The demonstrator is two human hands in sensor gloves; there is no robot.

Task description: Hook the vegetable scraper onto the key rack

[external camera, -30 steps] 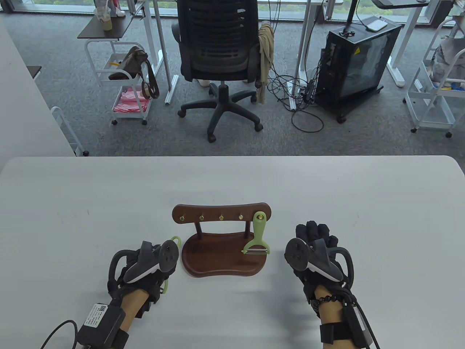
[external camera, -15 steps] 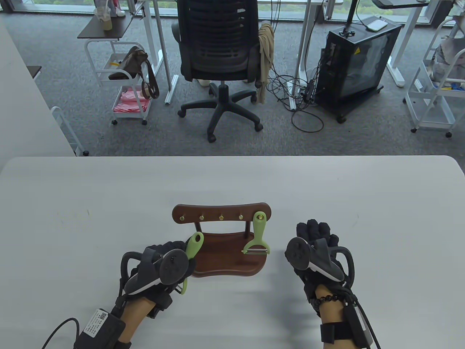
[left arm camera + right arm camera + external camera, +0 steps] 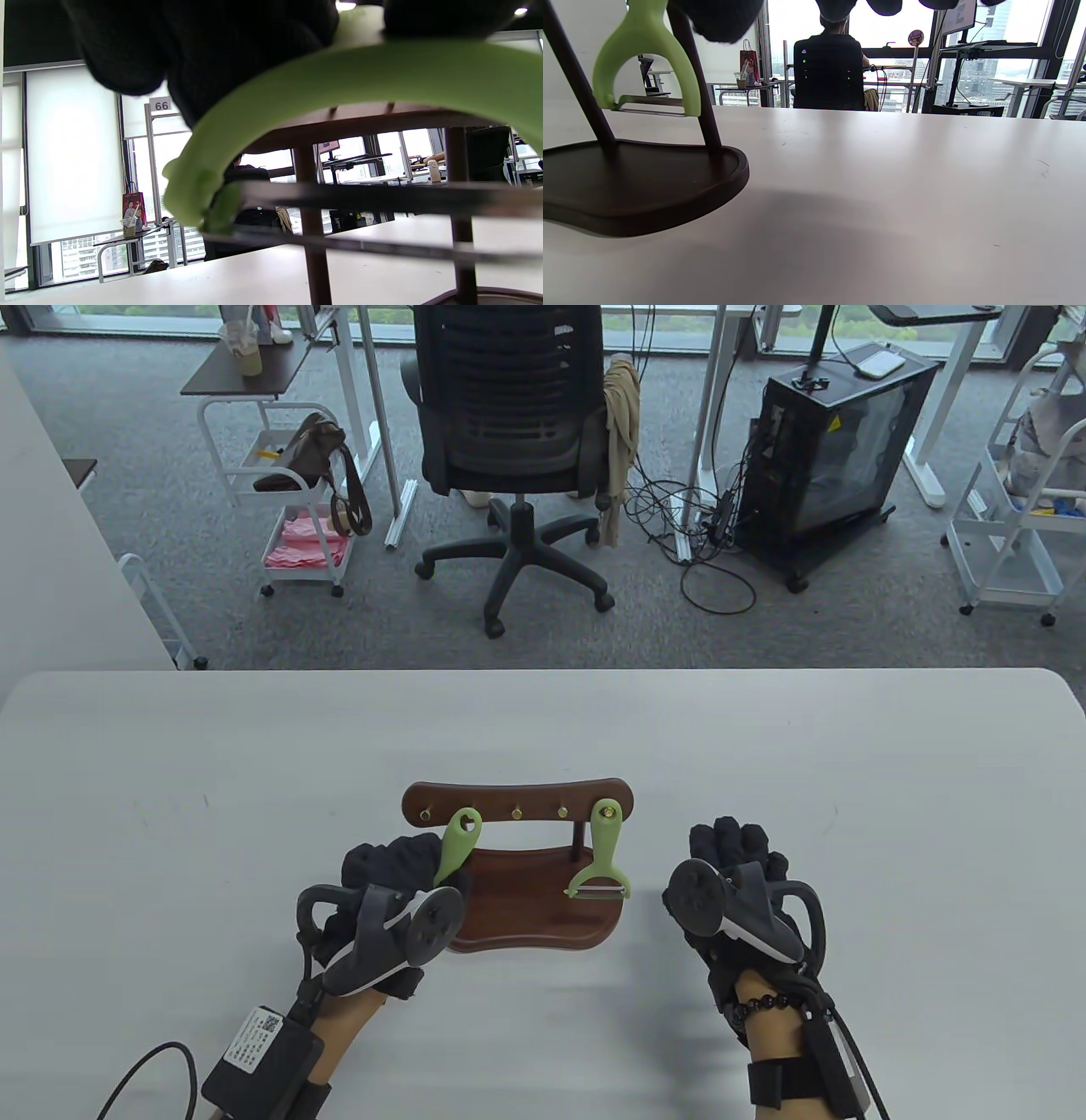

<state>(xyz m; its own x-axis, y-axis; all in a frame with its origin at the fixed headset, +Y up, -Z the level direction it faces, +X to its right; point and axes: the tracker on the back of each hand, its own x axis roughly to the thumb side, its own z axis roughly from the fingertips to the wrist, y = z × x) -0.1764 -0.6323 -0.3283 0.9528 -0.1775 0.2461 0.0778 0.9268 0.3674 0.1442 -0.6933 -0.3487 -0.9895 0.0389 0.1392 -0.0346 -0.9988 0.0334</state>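
Note:
A dark wooden key rack (image 3: 517, 802) with several brass hooks stands on its tray base (image 3: 543, 920) mid-table. One green vegetable scraper (image 3: 604, 857) hangs from the rightmost hook; it also shows in the right wrist view (image 3: 647, 51). My left hand (image 3: 399, 869) grips a second green scraper (image 3: 456, 841) and holds its handle hole up at the second hook from the left. In the left wrist view the scraper's green yoke (image 3: 339, 93) and blade fill the frame in front of the rack's posts. My right hand (image 3: 738, 857) rests on the table right of the rack, holding nothing.
The white table (image 3: 848, 780) spreads around the rack. An office chair (image 3: 517, 432), a cart (image 3: 297, 509) and a computer case (image 3: 831, 449) stand on the floor beyond the far edge.
My left hand has lifted the second scraper from the table's left side and carried it up and right to the rack's hooks. The right hand has stayed put.

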